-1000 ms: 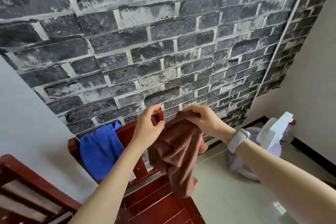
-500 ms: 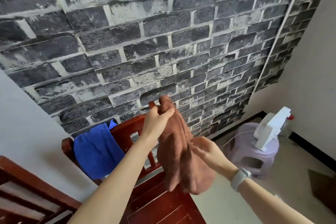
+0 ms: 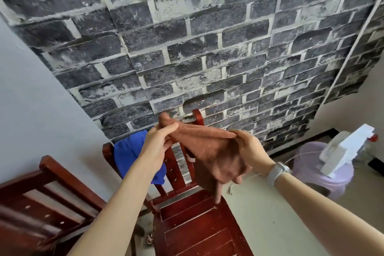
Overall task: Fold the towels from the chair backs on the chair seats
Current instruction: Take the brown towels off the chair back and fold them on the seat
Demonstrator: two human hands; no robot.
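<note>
Got rust-brown terry towel [image 3: 209, 147] in air above red wooden chair seat [image 3: 199, 228]. Left hand [image 3: 160, 143] pinching one top corner, right hand [image 3: 247, 151] clamped on other, stretching edge taut, guessing so it hangs flat for folding. Blue microfibre towel [image 3: 128, 151] draped on chair back.

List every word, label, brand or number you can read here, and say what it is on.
None can be read.
White spray bottle on the purple stool: no print shows on it.
Watch on the right wrist: only its band shows.
Brown towel and blue towel: no legible tag.
</note>
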